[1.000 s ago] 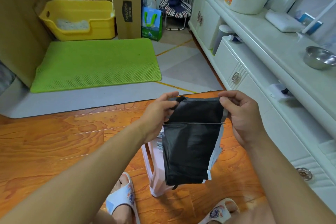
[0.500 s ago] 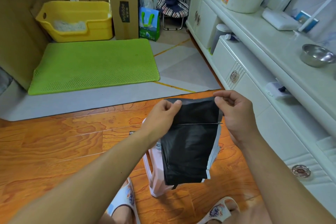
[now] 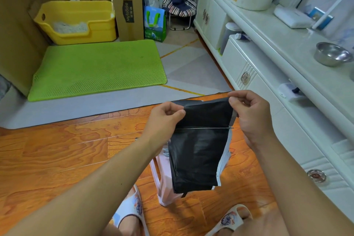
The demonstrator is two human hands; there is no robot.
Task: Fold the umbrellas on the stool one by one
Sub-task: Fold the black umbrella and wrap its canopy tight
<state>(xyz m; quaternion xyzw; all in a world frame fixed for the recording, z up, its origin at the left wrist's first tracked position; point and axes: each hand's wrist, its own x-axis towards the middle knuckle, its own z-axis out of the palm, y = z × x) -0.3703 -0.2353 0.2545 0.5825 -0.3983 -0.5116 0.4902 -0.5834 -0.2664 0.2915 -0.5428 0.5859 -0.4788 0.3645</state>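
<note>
You hold the umbrella (image 3: pixel 199 151) in the lower middle of the frame, lifted in front of you above the wood floor (image 3: pixel 57 155). Your left hand (image 3: pixel 162 119) pinches the upper left edge of the black cloth between thumb and fingers, and your right hand (image 3: pixel 249 113) pinches the upper right edge in the same way. Between the two hands the cloth hangs down flat as one black panel, with a thin metal rib (image 3: pixel 203 128) crossing it from side to side just below your fingers. A pale outer side of the cloth shows along the right edge.

Under the umbrella you can see part of a pale pink stool (image 3: pixel 162 184), mostly hidden by the cloth. I cannot tell if other umbrellas lie on it, because the seat is covered from this view.

As I judge it, you are in the middle of folding this one umbrella: the panels look gathered and flattened, but the cloth is not yet rolled around the shaft and no strap is closed. So what is left for this umbrella is to wrap the cloth tight and fasten it, then put it down. How many umbrellas are done or waiting, the picture does not show. Your feet in slippers (image 3: pixel 132 210) are at the bottom of the frame.
</note>
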